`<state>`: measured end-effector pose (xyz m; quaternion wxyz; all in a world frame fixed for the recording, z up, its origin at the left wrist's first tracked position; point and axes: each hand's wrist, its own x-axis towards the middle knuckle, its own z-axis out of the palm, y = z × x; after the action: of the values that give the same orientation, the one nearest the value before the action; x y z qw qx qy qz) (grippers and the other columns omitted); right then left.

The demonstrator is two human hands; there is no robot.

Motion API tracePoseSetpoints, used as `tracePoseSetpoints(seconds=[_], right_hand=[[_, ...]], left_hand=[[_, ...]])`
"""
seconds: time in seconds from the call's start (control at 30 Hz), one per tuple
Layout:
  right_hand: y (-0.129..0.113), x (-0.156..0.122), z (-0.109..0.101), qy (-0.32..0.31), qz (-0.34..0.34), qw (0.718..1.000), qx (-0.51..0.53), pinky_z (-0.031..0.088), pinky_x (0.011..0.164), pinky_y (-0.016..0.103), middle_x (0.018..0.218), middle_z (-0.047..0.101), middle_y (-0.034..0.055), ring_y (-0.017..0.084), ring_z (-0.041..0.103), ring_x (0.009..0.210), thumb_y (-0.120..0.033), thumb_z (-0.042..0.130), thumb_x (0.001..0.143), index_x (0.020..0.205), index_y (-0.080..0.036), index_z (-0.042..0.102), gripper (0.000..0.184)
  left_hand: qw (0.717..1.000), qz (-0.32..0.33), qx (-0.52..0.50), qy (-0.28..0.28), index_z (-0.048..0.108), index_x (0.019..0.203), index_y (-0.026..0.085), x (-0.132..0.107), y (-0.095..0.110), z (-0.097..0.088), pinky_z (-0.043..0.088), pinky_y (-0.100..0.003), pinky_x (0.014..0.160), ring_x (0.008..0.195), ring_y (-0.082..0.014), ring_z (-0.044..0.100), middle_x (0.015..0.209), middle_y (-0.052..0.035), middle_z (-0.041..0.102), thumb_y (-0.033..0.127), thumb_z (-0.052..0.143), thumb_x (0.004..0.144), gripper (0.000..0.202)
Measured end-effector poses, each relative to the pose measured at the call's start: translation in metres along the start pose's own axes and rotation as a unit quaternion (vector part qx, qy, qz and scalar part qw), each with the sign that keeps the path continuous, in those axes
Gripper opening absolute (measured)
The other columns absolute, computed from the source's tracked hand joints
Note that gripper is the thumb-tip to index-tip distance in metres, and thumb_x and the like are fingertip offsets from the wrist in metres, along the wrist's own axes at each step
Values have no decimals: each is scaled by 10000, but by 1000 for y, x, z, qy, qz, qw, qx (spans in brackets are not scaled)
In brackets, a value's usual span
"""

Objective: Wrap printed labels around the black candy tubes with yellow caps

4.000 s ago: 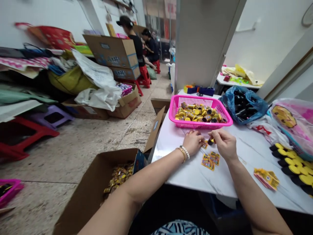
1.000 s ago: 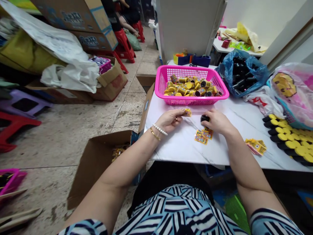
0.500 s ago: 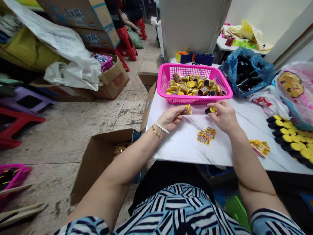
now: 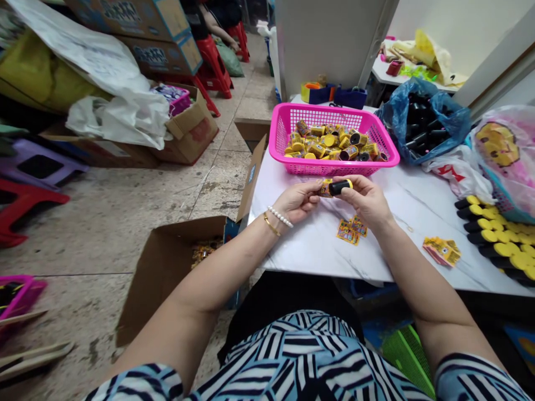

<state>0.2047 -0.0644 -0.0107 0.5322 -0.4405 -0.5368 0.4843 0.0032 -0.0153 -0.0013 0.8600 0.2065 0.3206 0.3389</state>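
My left hand [image 4: 297,200] and my right hand [image 4: 365,199] meet just in front of a pink basket [image 4: 281,127]. Between their pinched fingertips is a small black tube with a yellow cap [image 4: 339,186], held by the right hand. The left hand pinches a yellow printed sticker [image 4: 325,189] against the tube's left end. Loose yellow stickers [image 4: 351,229] lie on the white table [image 4: 317,250] just below the hands. The basket holds several yellow-labelled tubes [image 4: 330,146].
An open cardboard box [image 4: 167,267] with yellow pieces stands on the floor at the left. Rows of black tubes with yellow caps [image 4: 497,239] lie at the right edge. A blue bag of black tubes [image 4: 422,125], a sticker stack [image 4: 442,250], and people on red stools are farther off.
The hands were apart, the left with a sticker, the right with a tube. They have come together and the sticker now sits against the tube.
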Motion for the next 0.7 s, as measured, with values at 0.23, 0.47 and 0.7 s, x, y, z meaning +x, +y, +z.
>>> tracePoseSetpoints(seconds=[0.23,0.47,0.7], right_hand=[[3,0,1,43,30,998,44,670,932,402,923,777,-17,157,757,873,-448,926,716,990,-237,633,454],[1,-2,9,74,-14,997,-13,657,820,335,831,733,-35,146,724,768,-395,899,741,939,-243,583,403],[5,-6,6,110,-123,974,-153,614,794,310,909,691,-17,154,689,806,-379,899,752,1002,-254,617,397]], left_hand=[[1000,-5,-5,-10,664,914,67,-2,0,2,174,-81,316,387,15,417,757,-48,690,73,577,990,115],[1000,-14,-2,-18,670,894,66,-4,-1,5,186,-88,316,402,3,425,765,-65,706,81,636,952,69],[996,67,57,16,732,937,66,-5,-6,4,188,-120,352,463,3,452,863,-88,747,157,807,844,151]])
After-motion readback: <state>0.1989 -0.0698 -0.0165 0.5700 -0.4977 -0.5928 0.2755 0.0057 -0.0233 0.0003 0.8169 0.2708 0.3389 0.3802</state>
